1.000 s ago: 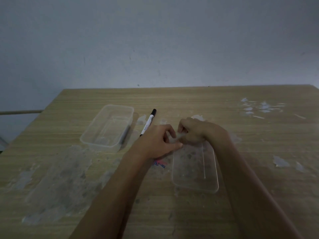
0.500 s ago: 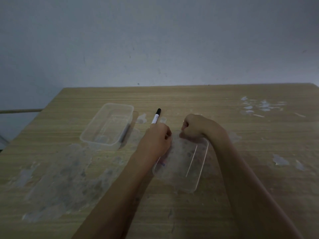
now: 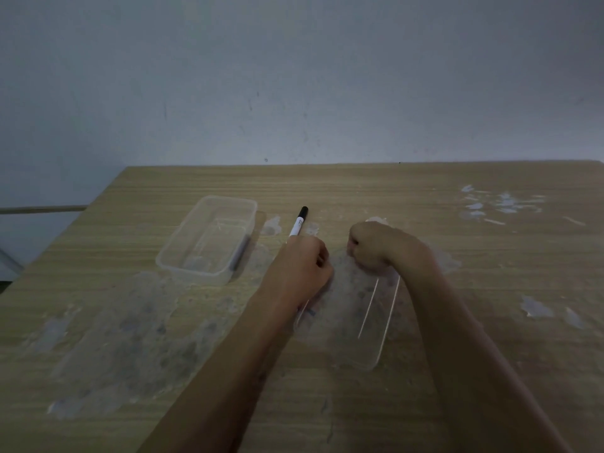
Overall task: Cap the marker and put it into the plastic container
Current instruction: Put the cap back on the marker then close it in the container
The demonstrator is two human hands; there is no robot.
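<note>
The marker (image 3: 299, 223) sticks out of the left hand (image 3: 302, 266), fingers curled round it, just right of the empty container (image 3: 209, 238). The right hand (image 3: 372, 246), fisted, rests on the lid (image 3: 356, 315). A rushed drop could bounce the marker onto the bench (image 3: 457, 289)

No legible text anywhere. Dark print on the white barrel of the marker (image 3: 298, 225), too small and blurred to read. Faint blue and red marks beneath the clear lid (image 3: 376, 322) near the left hand (image 3: 302, 269), shapes only, not readable as letters. Nothing written on the plastic container (image 3: 209, 238) or the worktop (image 3: 490, 256).
</note>
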